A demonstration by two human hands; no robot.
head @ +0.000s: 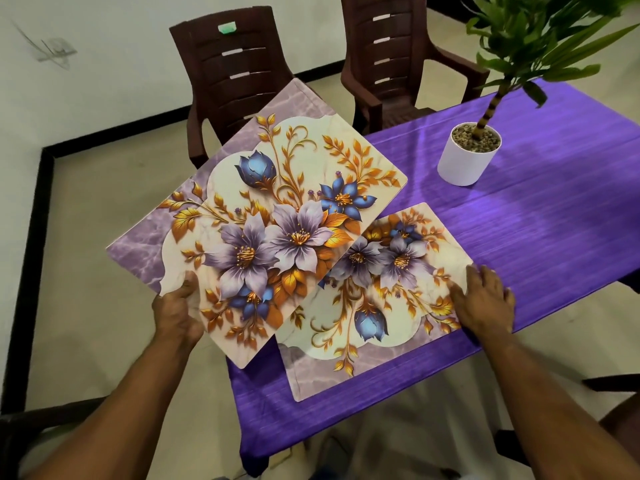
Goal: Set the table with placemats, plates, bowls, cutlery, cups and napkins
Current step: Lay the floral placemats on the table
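- We see the left hand [177, 315] gripping the near edge of a rectangular floral placemat with purple and blue flowers and gold leaves [263, 216], thumb curled on top and the fingers hidden beneath it.
- That held placemat is lifted and tilted, reaching toward 11 o'clock past the table's edge, its 5 o'clock side overlapping a second mat.
- The right hand [485, 299] lies flat with straight, spread fingers, pressing the 3 o'clock edge of a second floral placemat of the same pattern [398, 306].
- This second placemat lies flat on the purple tablecloth [554, 220], at the table's near corner.
- At 1 o'clock from the mats we find a white round pot with pebbles and a green leafy plant [467, 161], well apart from them.
- Two dark brown plastic chairs [235, 74] stand at 12 o'clock beyond the table.
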